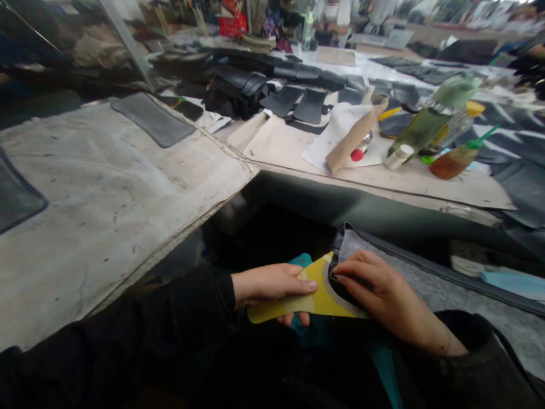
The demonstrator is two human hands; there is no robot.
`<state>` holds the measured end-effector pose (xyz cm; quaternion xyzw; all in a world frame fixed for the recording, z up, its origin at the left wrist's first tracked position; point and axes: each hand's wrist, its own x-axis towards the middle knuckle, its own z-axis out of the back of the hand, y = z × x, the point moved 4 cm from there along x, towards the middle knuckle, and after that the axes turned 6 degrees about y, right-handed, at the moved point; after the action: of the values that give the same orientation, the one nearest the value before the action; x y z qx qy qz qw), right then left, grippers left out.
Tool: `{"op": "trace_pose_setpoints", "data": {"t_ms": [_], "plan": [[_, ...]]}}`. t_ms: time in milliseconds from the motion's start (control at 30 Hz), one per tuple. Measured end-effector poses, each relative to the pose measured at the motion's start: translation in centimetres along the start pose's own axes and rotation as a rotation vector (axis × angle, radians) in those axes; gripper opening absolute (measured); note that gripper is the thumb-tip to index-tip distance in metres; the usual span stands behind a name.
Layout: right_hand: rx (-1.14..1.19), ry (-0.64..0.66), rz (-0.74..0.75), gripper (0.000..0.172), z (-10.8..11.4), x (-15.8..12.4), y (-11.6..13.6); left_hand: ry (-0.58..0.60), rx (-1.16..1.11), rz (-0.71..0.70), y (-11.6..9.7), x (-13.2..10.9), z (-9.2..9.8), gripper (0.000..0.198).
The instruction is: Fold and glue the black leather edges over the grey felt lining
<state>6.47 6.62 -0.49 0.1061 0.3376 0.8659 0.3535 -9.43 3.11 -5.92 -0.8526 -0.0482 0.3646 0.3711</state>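
Observation:
Low in front of me, my left hand (276, 287) is closed on a flat yellow piece (321, 292) with a pale curved edge, thumb on top and fingers underneath. My right hand (383, 289) pinches a dark edge strip (338, 287) that lies along the yellow piece's curved side. To the right of that hand spreads a grey felt-like sheet (426, 278) with a dark border. Teal cloth (302, 260) shows behind and below the yellow piece. My right fingertips partly cover what they pinch.
A worn pale table (106, 227) on the left bears dark flat pieces (155, 119). Across a dark gap, another bench (293, 150) holds a green bottle (421, 128), a small bottle of amber liquid (453, 162), a brown roll (353, 139) and several black pieces (309, 106). People appear farther back.

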Motion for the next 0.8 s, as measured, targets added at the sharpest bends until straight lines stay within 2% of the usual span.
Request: {"op": "trace_pose_setpoints", "data": {"t_ms": [200,367,533,667,733,800], "plan": [[-0.005,-0.012,0.008,0.011,0.1,0.0,-0.1,0.006,0.089,0.121,-1.9,-0.1,0.8,0.022],[-0.025,-0.017,0.016,0.011,0.1,-0.2,-0.3,0.065,0.060,0.115,-1.9,0.2,0.4,0.027],[-0.041,-0.036,0.004,0.012,0.0,0.1,-0.2,-0.095,-0.131,-0.008,-0.3,0.4,-1.0,0.030],[-0.016,-0.041,-0.010,0.013,0.1,0.0,-0.1,-0.185,-0.193,-0.067,0.3,0.6,-1.9,0.029],[0.052,-0.116,-0.034,0.012,0.7,-0.2,-0.2,-0.201,-0.191,-0.075,0.2,0.7,-2.1,0.029],[0.115,-0.247,-0.071,0.010,1.4,-0.5,-0.3,-0.218,-0.175,-0.066,0.1,0.7,-2.1,0.030]]}}
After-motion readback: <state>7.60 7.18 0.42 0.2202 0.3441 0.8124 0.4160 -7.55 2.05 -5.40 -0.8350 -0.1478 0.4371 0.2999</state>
